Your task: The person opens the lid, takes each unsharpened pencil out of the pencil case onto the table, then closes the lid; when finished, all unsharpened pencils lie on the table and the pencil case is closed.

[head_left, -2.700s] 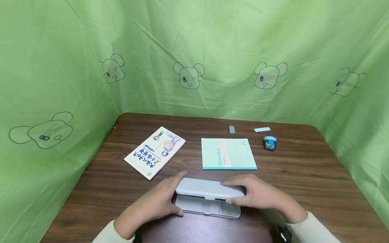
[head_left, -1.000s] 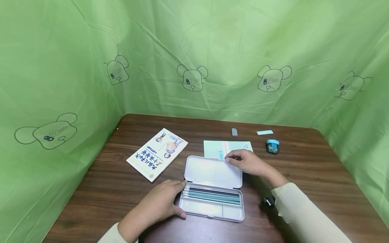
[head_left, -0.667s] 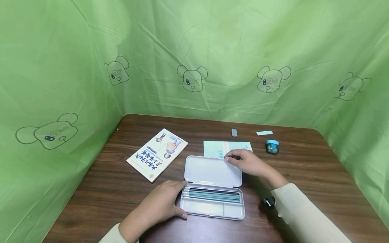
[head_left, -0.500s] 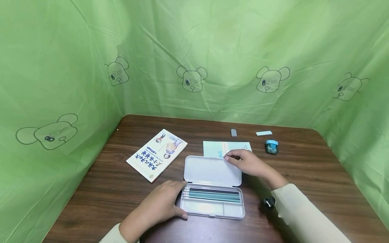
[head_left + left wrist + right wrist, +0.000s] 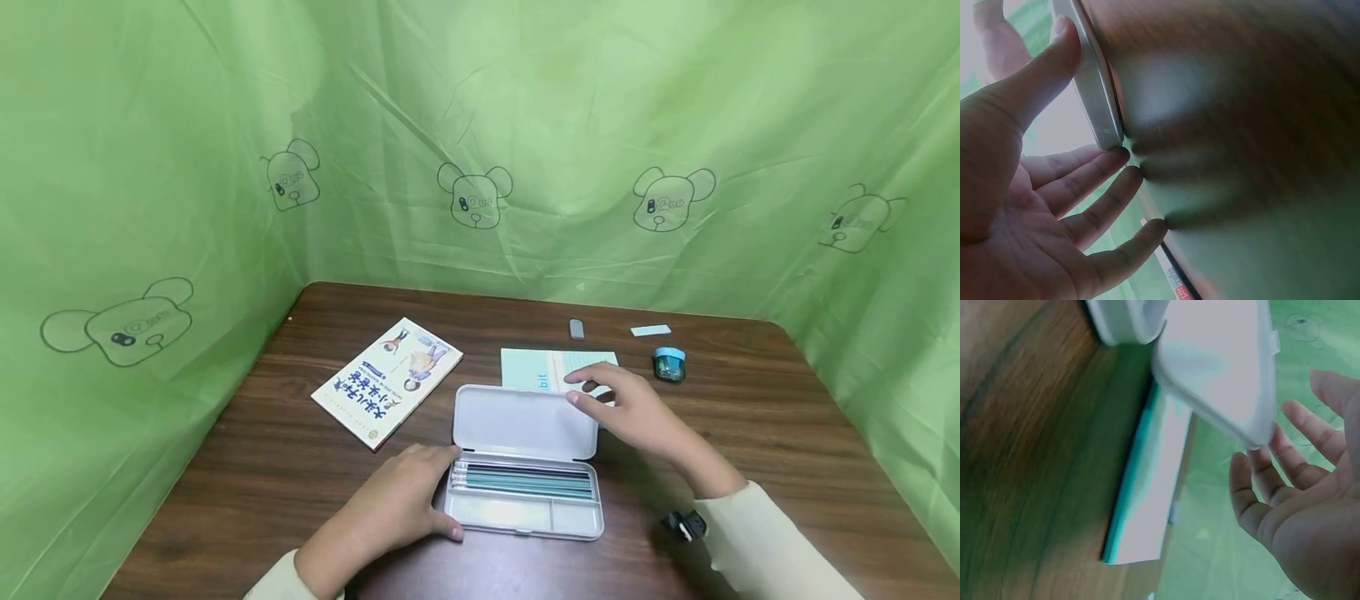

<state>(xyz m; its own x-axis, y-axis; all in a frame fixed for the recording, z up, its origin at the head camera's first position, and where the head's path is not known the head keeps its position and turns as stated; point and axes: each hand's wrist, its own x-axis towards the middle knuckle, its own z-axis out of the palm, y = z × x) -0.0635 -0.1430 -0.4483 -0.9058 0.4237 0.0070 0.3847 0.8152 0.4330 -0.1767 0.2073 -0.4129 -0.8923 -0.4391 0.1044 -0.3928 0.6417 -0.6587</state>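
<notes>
Touching the left end of the open pencil case [image 5: 495,510] on the near part of the tabletop [image 5: 750,408], the left hand [image 5: 397,500] is resting with fingers spread, thumb at the near edge. Pencils [image 5: 525,481] are lying inside the case's far half. The right hand [image 5: 637,408] is hovering at the far right corner of the lid [image 5: 521,423], fingers parted, holding nothing.
</notes>
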